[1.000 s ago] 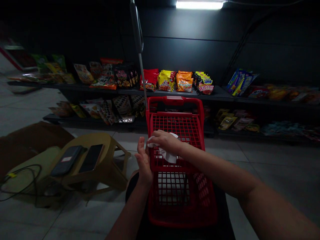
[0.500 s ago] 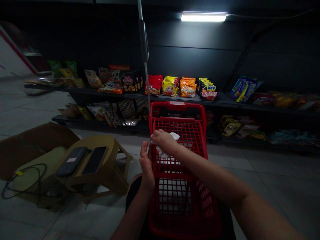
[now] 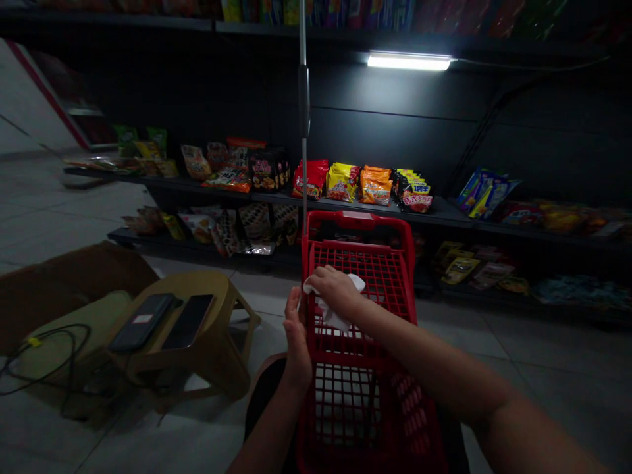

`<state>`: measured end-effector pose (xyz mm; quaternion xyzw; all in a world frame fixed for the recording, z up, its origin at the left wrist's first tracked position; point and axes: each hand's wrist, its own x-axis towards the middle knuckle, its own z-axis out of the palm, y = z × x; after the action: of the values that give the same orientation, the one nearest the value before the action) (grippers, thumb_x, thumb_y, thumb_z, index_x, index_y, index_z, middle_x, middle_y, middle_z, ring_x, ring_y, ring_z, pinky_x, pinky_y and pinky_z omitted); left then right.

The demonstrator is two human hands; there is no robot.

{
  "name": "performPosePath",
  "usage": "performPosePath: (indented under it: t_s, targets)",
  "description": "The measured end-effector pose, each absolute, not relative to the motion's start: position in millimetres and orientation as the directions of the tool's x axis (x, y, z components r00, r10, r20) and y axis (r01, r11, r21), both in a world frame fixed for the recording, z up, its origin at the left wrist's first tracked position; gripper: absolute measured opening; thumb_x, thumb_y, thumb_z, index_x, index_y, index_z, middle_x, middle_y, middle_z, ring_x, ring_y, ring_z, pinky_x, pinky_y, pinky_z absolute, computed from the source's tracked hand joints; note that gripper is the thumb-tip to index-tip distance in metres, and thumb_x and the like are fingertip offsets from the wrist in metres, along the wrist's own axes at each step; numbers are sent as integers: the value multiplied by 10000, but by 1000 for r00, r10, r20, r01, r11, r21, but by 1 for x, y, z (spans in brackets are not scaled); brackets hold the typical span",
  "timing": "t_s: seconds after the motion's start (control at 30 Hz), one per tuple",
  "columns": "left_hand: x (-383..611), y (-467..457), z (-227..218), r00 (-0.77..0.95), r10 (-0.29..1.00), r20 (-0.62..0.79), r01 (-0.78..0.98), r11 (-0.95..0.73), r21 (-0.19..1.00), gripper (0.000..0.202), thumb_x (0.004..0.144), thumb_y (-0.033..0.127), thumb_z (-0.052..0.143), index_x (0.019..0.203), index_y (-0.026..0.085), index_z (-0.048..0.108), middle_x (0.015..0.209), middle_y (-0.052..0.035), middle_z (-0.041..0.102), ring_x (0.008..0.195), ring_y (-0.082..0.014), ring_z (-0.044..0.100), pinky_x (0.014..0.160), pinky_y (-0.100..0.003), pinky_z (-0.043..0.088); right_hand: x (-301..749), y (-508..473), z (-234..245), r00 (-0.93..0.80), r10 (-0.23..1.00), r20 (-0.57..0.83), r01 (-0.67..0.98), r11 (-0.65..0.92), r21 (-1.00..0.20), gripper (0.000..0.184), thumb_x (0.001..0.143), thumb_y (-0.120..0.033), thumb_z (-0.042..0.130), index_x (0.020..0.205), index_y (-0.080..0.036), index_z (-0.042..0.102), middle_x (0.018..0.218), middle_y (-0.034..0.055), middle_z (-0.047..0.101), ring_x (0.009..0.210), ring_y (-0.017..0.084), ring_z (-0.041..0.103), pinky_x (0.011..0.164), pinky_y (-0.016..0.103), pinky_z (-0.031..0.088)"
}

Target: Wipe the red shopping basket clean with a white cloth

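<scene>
Pressing a white tissue [image 3: 332,309], right hand [image 3: 336,289] against upright left hand [image 3: 297,349], together over a red shopping basket [image 3: 358,220]

The white tissue [image 3: 330,312] is crumpled and held under the right hand [image 3: 336,290]; the left hand [image 3: 297,345] stands upright and open, just beside it at eight o'clock.

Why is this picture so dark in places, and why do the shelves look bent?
In the head view, a single strip light brightens the wall and snack packets, while the right hand and red shopping basket sit dimmer; the wide lens curves the shelf towards the edges.
</scene>
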<state>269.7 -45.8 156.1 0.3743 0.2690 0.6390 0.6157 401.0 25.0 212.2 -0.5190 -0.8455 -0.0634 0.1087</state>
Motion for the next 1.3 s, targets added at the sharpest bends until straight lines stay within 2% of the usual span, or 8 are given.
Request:
performPosePath:
  t_s: [0.3,0.57,0.8,0.97,1.03,1.13,1.2,1.3]
  targets:
    - [270,-35,147,26,986,164,-587,-118,801,808,857,777,348,1518,314,296,1636,-75,252,1505,-265,238,1184,-451,335,406,137,230,-130,960,250,991,129,19,225,949,-154,483,1057,-201,674,1127,86,621,1015,222,537,830,298,446]
    - [269,-38,139,24,981,191,-544,-147,826,766,904,731,294,1533,295,267,1636,-81,250,1496,-255,264,1204,-443,297,394,54,218,-300,930,212,951,308,-5,217,954,-190,492,1051,-223,683,1092,73,629,1007,214,541,808,286,469]
    - [268,-38,134,19,981,194,-504,-158,849,744,909,719,305,1526,302,289,1645,-65,230,1512,-241,218,1227,-421,237,409,-52,211,-453,884,118,851,468,-240,343,914,-164,564,1230,-266,651,1216,62,637,1092,211,572,904,318,489]
    - [272,-34,132,7,985,171,-539,-141,830,817,863,770,334,1515,280,308,1622,-98,281,1498,-263,255,1210,-441,275,449,-37,232,-671,740,51,607,587,-536,306,877,-124,606,1142,-238,708,1131,35,686,1031,151,632,919,262,484]
    - [274,-33,134,6,989,146,-543,-119,831,859,839,793,354,1516,267,305,1610,-112,303,1491,-275,271,1204,-453,289,458,-7,240,-568,810,143,669,556,-493,294,891,-144,598,1150,-230,706,1137,51,685,1036,162,627,932,284,478]
    - [275,-35,139,41,989,140,-528,-97,844,850,844,782,374,1511,259,315,1602,-115,321,1481,-275,294,1207,-452,287,459,46,241,-250,902,352,901,350,-257,353,916,-144,550,1223,-273,668,1345,69,594,1224,230,526,1061,408,385]
    - [275,-36,143,48,988,144,-506,-100,857,792,873,745,374,1499,261,343,1601,-103,329,1483,-265,292,1215,-441,278,457,77,233,-197,918,345,957,257,-135,399,945,-194,523,1316,-321,599,1494,50,474,1366,277,394,1124,499,283]
    - [273,-35,146,33,991,134,-470,-103,877,761,885,722,381,1485,255,378,1591,-99,350,1481,-270,297,1220,-448,270,459,107,219,-178,947,269,971,213,-105,473,988,-256,454,1449,-360,445,1568,33,379,1410,275,339,1125,522,263]
